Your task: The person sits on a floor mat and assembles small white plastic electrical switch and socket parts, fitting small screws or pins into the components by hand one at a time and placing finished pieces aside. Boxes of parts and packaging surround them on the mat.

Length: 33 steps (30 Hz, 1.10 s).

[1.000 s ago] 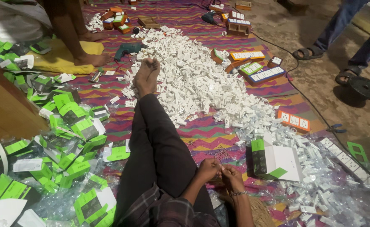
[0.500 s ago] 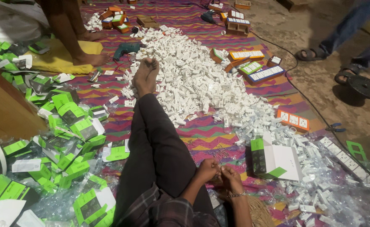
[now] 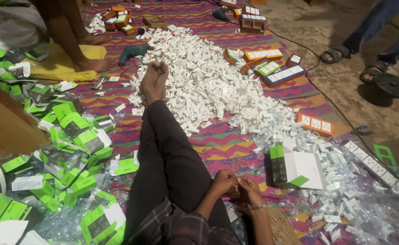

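Observation:
I sit on a striped mat with my dark-trousered leg [image 3: 172, 154] stretched out and my bare foot [image 3: 154, 79] against a big heap of small white plastic socket parts [image 3: 208, 81]. My left hand [image 3: 223, 181] and my right hand [image 3: 249, 190], which wears a wrist chain, are pressed together just right of my thigh, fingers curled. What lies between them is hidden. An open white and green carton [image 3: 299, 170] stands a little to the right of my hands.
Green and white cartons [image 3: 72, 136] and plastic wrappers lie piled on the left beside a brown board [image 3: 0, 122]. Orange-edged socket strips [image 3: 315, 123] and a teal drill [image 3: 133, 52] lie further off. One person's bare legs [image 3: 79, 45] stand at the top left. Another's sandalled feet [image 3: 340, 54] are at the top right.
My hands stay together in the same place. The person at the top right has shifted their legs a little to the right.

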Each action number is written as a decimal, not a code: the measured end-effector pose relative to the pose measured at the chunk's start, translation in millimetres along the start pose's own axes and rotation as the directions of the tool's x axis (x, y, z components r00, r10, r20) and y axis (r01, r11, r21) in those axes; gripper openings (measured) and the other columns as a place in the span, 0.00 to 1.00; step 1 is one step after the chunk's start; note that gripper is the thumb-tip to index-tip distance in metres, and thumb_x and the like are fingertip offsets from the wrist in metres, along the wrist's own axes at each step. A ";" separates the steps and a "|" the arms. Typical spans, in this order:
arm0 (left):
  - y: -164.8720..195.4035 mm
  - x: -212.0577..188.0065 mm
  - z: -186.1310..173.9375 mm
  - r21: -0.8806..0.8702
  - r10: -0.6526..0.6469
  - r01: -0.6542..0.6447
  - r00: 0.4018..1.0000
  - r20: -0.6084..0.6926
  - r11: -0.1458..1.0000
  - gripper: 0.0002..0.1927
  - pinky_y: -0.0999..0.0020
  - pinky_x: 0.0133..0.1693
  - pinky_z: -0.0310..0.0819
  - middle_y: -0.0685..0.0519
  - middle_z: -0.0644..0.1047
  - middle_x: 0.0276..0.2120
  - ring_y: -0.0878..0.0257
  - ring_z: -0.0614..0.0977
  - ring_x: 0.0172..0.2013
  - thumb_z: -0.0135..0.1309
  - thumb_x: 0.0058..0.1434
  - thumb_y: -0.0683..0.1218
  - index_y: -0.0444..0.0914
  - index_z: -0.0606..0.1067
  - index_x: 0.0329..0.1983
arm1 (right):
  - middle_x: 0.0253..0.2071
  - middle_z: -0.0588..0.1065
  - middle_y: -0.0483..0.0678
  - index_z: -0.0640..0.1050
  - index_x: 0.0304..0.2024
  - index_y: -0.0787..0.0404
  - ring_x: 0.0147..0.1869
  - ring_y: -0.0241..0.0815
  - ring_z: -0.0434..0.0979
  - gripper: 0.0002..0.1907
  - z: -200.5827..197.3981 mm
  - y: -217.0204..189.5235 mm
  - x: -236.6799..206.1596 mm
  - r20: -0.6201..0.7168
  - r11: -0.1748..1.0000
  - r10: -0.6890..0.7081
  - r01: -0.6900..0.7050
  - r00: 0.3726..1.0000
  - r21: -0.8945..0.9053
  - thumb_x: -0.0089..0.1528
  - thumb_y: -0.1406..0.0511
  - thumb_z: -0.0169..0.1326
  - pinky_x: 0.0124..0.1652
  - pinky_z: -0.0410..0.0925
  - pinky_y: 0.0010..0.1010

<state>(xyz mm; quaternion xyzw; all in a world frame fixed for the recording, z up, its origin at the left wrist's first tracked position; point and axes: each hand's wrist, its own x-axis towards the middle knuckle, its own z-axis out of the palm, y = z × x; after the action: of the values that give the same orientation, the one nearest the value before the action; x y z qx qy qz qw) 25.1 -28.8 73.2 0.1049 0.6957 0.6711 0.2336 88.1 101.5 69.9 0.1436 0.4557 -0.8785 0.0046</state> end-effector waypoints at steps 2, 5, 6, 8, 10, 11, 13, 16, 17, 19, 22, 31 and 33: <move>-2.1 0.9 -0.5 0.084 0.054 -0.052 0.998 -0.022 0.995 0.13 0.65 0.32 0.78 0.49 0.82 0.25 0.65 0.84 0.27 0.52 0.63 0.49 0.34 0.78 0.31 | 0.31 0.79 0.49 0.79 0.39 0.66 0.32 0.37 0.78 0.04 -0.5 0.1 -0.1 -0.005 0.999 -0.034 0.033 0.999 -0.043 0.64 0.70 0.56 0.35 0.71 0.25; -3.5 4.8 -0.5 0.317 0.132 -0.073 0.977 -0.167 0.946 0.20 0.58 0.30 0.71 0.43 0.77 0.22 0.57 0.80 0.23 0.52 0.65 0.54 0.33 0.77 0.28 | 0.30 0.78 0.48 0.78 0.39 0.64 0.31 0.37 0.77 0.04 -4.7 -4.9 0.9 0.001 0.999 -0.050 0.050 0.999 0.002 0.62 0.71 0.57 0.34 0.71 0.26; -2.4 5.5 -0.4 0.308 0.144 -0.081 0.971 -0.189 0.948 0.20 0.57 0.30 0.70 0.42 0.76 0.22 0.56 0.80 0.23 0.51 0.65 0.55 0.33 0.77 0.27 | 0.29 0.78 0.47 0.78 0.39 0.62 0.30 0.38 0.77 0.04 -6.4 -7.7 1.8 0.006 0.998 -0.049 0.049 0.999 0.036 0.61 0.71 0.57 0.33 0.71 0.27; -0.5 6.5 -0.6 0.292 0.166 -0.094 0.958 -0.234 0.952 0.22 0.54 0.29 0.70 0.40 0.75 0.21 0.53 0.79 0.22 0.51 0.64 0.56 0.33 0.76 0.26 | 0.29 0.79 0.49 0.79 0.39 0.64 0.30 0.37 0.76 0.05 -8.6 -13.5 4.8 -0.073 0.979 -0.090 0.075 0.993 -0.189 0.59 0.73 0.57 0.32 0.69 0.27; 0.4 6.2 -0.8 0.287 0.122 -0.048 0.961 -0.247 0.957 0.23 0.53 0.29 0.69 0.39 0.74 0.20 0.50 0.78 0.22 0.53 0.64 0.57 0.32 0.75 0.25 | 0.28 0.79 0.50 0.80 0.37 0.65 0.30 0.38 0.77 0.04 -6.6 -15.8 8.6 -0.075 0.851 -0.173 0.111 0.982 -0.513 0.59 0.72 0.58 0.31 0.70 0.28; 1.9 5.5 -1.0 0.284 0.100 -0.025 0.962 -0.253 0.958 0.24 0.53 0.29 0.68 0.38 0.73 0.20 0.48 0.77 0.22 0.53 0.65 0.57 0.31 0.74 0.25 | 0.27 0.80 0.50 0.80 0.35 0.66 0.29 0.39 0.78 0.03 -3.7 -15.8 10.3 -0.029 0.704 -0.221 0.139 0.975 -0.697 0.59 0.71 0.59 0.30 0.71 0.30; 4.4 3.5 -1.5 0.273 0.112 -0.040 0.962 -0.251 0.961 0.24 0.53 0.29 0.69 0.38 0.74 0.20 0.47 0.78 0.22 0.54 0.64 0.57 0.32 0.74 0.24 | 0.26 0.80 0.52 0.80 0.34 0.67 0.28 0.41 0.80 0.04 3.3 -13.1 11.4 -0.031 0.451 -0.207 0.067 0.978 -0.890 0.59 0.71 0.57 0.30 0.73 0.33; 5.1 3.4 -2.5 0.318 0.097 0.004 0.949 -0.299 0.948 0.23 0.52 0.30 0.69 0.38 0.75 0.20 0.46 0.79 0.23 0.55 0.62 0.56 0.32 0.75 0.23 | 0.26 0.79 0.54 0.79 0.35 0.68 0.27 0.42 0.81 0.06 9.7 -5.0 10.1 -0.107 0.263 -0.103 -0.077 0.989 -0.962 0.58 0.70 0.54 0.30 0.73 0.35; 3.7 3.8 -3.1 0.344 0.086 0.031 0.944 -0.320 0.939 0.23 0.52 0.30 0.70 0.38 0.76 0.21 0.45 0.80 0.23 0.55 0.61 0.56 0.32 0.75 0.22 | 0.26 0.79 0.54 0.79 0.35 0.68 0.28 0.42 0.81 0.07 10.8 -3.9 9.0 -0.074 0.234 -0.092 -0.051 0.993 -0.971 0.58 0.69 0.55 0.31 0.73 0.35; -0.8 6.5 -2.8 0.385 0.096 0.040 0.940 -0.327 0.922 0.22 0.51 0.31 0.71 0.38 0.77 0.21 0.44 0.80 0.25 0.56 0.60 0.56 0.33 0.76 0.22 | 0.27 0.80 0.53 0.79 0.35 0.68 0.28 0.43 0.81 0.09 10.5 -4.5 6.1 -0.116 0.276 -0.057 -0.096 0.992 -0.956 0.61 0.66 0.53 0.31 0.73 0.36; -8.6 11.6 -1.4 0.449 0.125 0.047 0.930 -0.345 0.892 0.22 0.49 0.33 0.72 0.38 0.77 0.23 0.42 0.81 0.28 0.57 0.60 0.57 0.33 0.77 0.22 | 0.31 0.80 0.51 0.80 0.39 0.67 0.33 0.40 0.80 0.12 9.4 -9.8 4.7 -0.101 0.444 -0.098 -0.048 0.990 -0.895 0.62 0.63 0.55 0.35 0.72 0.34; -9.2 19.3 -3.6 0.391 -0.015 0.130 0.959 -0.283 0.911 0.28 0.50 0.34 0.74 0.39 0.80 0.28 0.44 0.84 0.32 0.53 0.61 0.65 0.35 0.81 0.32 | 0.34 0.82 0.48 0.82 0.40 0.66 0.37 0.36 0.78 0.15 25.3 -15.1 20.3 -0.008 0.646 -0.208 0.131 0.978 -0.752 0.62 0.59 0.61 0.37 0.72 0.31; -11.4 22.3 -3.4 0.303 -0.119 0.196 0.960 -0.255 0.933 0.34 0.52 0.33 0.74 0.41 0.81 0.24 0.51 0.84 0.27 0.47 0.61 0.71 0.36 0.81 0.31 | 0.30 0.80 0.52 0.81 0.36 0.68 0.33 0.40 0.75 0.16 24.8 -18.1 30.0 -0.040 0.521 -0.172 0.056 0.984 -0.852 0.65 0.59 0.61 0.33 0.69 0.35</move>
<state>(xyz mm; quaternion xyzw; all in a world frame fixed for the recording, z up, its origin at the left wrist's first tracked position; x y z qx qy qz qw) 6.0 -22.5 57.9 0.0063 0.8254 0.5338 0.1838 50.7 95.9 90.2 0.1453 0.8322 -0.5350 -0.0113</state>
